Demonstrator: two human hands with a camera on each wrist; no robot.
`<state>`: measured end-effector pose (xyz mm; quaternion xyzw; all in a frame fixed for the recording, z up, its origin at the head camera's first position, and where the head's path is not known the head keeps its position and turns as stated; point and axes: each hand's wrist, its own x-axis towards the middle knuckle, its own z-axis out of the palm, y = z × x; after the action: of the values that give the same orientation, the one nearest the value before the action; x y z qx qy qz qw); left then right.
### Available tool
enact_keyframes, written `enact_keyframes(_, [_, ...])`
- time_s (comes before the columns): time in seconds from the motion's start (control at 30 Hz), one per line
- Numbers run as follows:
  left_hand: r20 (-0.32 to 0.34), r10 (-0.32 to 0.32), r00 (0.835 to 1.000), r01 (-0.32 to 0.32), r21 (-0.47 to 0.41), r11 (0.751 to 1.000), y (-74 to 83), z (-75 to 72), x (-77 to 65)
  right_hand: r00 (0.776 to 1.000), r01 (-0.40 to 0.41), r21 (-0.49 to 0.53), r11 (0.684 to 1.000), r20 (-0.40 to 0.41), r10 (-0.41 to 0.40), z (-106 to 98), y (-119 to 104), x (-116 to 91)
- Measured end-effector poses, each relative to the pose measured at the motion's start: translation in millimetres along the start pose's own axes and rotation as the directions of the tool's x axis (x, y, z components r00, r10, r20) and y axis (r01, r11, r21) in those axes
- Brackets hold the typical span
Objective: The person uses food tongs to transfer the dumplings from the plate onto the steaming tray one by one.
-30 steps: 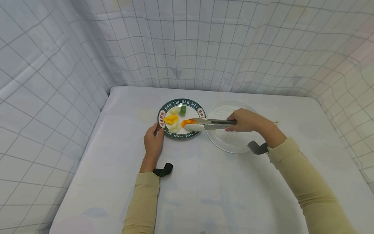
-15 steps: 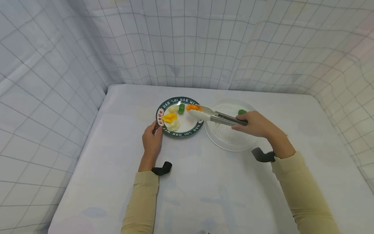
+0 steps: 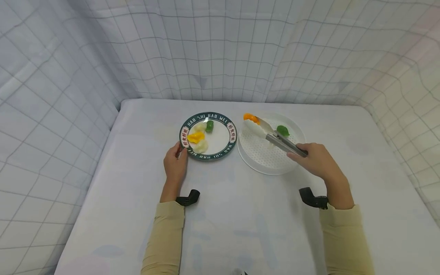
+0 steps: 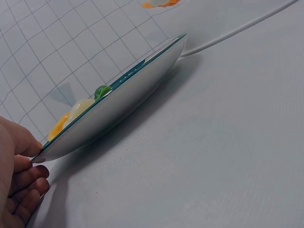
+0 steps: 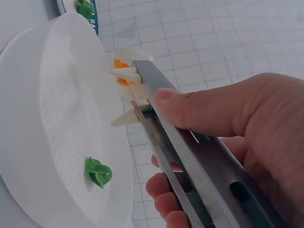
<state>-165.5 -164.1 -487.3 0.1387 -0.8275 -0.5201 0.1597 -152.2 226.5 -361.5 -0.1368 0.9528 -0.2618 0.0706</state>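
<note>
The silver metal tongs point(image 3: 284, 143) with white tips have carried the glossy orange food piece point(image 3: 251, 117) from the green-rimmed white round plate point(image 3: 221, 137) to above the white perforated round tray's point(image 3: 264, 154) far-left edge.
Head: tongs' long axis slants from near right to far left, tips pointing away from the person. Left wrist: left hand point(image 4: 21, 168) pinches the plate's rim, probably steadying it. Right wrist: right hand point(image 5: 251, 123) grips the tongs across both arms, presumably squeezing the tips onto the orange piece.
</note>
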Motion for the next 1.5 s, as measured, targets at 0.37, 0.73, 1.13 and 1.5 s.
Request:
enact_keyframes(0.37, [-0.005,0.01,1.0,-0.01,-0.008,1.0,0.6,-0.8,1.8,0.97,-0.24,0.015,0.971,-0.037,0.24,14.1,2.5,-19.0])
enact_keyframes(0.73, [0.0,-0.017,1.0,0.017,-0.004,1.0,1.6,-1.7,-0.4,0.936,-0.346,0.006,0.938,-0.061,0.346,27.3,1.5,-24.2])
enact_keyframes(1.13, [-0.008,-0.016,1.0,0.015,-0.005,1.0,3.9,-1.1,0.0,0.909,-0.411,0.015,0.912,-0.078,0.41,29.5,-6.2,-22.3])
enact_keyframes(1.5, [-0.007,-0.01,1.0,0.01,-0.003,1.0,5.3,-1.8,-0.4,0.892,-0.447,0.027,0.894,-0.061,0.448,35.4,-9.3,-23.9])
